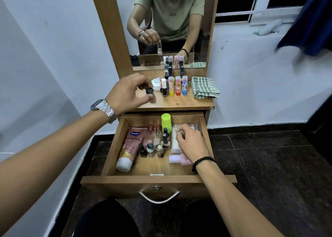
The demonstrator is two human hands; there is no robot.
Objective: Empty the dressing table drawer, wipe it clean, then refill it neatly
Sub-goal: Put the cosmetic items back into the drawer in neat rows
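Dim indoor light, wide-angle edge bending, motion-blurred right edge, dark window

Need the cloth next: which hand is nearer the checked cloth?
Right. The right hand is in the drawer, below the checked cloth; the left hand holds a small bottle further left.

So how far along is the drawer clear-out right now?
Partly emptied. Done: three coloured tubes and small bottles already stand on the tabletop. In hand: the left hand holds a small bottle over the top; the right hand reaches into the drawer. Left: the Vaseline tube, green bottle and others, then wiping with the cloth and refilling.
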